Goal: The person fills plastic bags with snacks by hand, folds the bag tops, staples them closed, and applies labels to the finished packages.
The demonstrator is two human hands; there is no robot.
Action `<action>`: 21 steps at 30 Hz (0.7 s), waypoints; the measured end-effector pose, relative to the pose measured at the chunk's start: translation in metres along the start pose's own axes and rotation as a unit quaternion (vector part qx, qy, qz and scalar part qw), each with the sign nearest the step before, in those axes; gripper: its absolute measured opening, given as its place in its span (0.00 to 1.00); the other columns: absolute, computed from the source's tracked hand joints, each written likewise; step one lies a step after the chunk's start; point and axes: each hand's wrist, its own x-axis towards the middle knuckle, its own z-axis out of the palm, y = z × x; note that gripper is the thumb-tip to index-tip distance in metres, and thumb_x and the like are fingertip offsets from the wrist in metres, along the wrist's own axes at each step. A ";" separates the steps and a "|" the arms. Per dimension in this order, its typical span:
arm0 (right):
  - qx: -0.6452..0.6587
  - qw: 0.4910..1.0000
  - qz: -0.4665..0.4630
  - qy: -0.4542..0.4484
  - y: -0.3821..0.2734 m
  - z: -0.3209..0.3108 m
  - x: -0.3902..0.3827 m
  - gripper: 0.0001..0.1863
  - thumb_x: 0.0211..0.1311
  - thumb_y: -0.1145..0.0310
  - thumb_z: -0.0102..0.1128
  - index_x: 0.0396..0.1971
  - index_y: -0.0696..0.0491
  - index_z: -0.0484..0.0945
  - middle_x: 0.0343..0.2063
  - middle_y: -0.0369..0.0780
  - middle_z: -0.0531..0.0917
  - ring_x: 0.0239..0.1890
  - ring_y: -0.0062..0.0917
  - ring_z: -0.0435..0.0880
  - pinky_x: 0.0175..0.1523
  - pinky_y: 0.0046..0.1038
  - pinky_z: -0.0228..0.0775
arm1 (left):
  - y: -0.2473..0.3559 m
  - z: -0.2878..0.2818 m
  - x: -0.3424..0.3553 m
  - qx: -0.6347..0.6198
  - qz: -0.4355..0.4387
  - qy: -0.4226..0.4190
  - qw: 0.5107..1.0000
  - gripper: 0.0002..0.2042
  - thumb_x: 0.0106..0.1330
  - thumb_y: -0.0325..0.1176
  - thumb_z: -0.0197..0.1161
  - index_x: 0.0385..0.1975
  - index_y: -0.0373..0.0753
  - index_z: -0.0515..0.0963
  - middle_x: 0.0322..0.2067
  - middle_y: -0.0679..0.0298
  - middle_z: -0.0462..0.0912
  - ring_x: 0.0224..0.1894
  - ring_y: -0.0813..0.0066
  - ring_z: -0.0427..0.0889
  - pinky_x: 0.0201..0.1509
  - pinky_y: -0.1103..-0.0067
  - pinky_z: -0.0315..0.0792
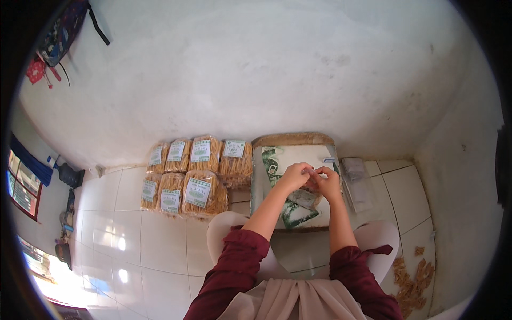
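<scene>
A clear plastic bag (304, 199) is in front of me over a low wooden table (292, 140); whatever fills it is hard to make out. My left hand (295, 176) pinches the bag's upper end. Close beside it, my right hand (327, 183) has its fingers closed on the same end. Between the two hands the gathered plastic shows, partly hidden by the fingers. Beneath the bag lies a white sheet with green print (288, 157), spread over the tabletop.
Several labelled packs of yellowish-brown sticks (200, 193) stand in two rows left of the table. Flat clear plastic bags (357, 184) lie to its right. Loose brown pieces (413, 282) are scattered on the tiled floor (165, 242) at lower right. A wall (266, 80) rises behind.
</scene>
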 end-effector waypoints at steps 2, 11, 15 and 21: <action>0.028 0.999 0.030 0.005 -0.005 0.001 -0.002 0.08 0.52 0.70 0.64 0.26 0.59 0.78 0.23 0.35 0.79 0.22 0.15 0.77 0.21 0.18 0.70 | -0.003 0.000 0.001 -0.015 -0.019 0.003 1.000 0.11 0.62 0.24 0.50 0.42 0.32 0.74 0.35 0.58 0.80 0.32 0.74 0.82 0.31 0.81 0.77; 0.073 0.997 0.000 0.004 0.004 0.003 0.001 0.10 0.52 0.68 0.63 0.34 0.55 0.78 0.31 0.36 0.81 0.29 0.17 0.78 0.30 0.20 0.66 | -0.005 0.002 0.006 -0.033 -0.022 0.088 0.995 0.07 0.61 0.22 0.49 0.33 0.29 0.75 0.29 0.56 0.80 0.28 0.71 0.83 0.28 0.79 0.77; 0.137 0.986 -0.081 0.046 0.007 -0.011 0.007 0.13 0.50 0.67 0.64 0.37 0.50 0.79 0.37 0.36 0.80 0.40 0.22 0.77 0.41 0.25 0.65 | -0.007 0.009 0.007 -0.152 -0.003 0.168 0.974 0.06 0.61 0.20 0.49 0.31 0.25 0.74 0.26 0.54 0.80 0.26 0.69 0.84 0.25 0.79 0.77; -0.100 0.994 -0.043 -0.006 0.029 -0.014 -0.014 0.10 0.46 0.66 0.66 0.31 0.49 0.83 0.49 0.41 0.73 0.53 0.33 0.71 0.56 0.33 0.61 | -0.018 0.013 0.011 -0.179 -0.011 0.246 0.953 0.05 0.63 0.22 0.52 0.30 0.27 0.74 0.22 0.57 0.79 0.22 0.69 0.83 0.19 0.82 0.73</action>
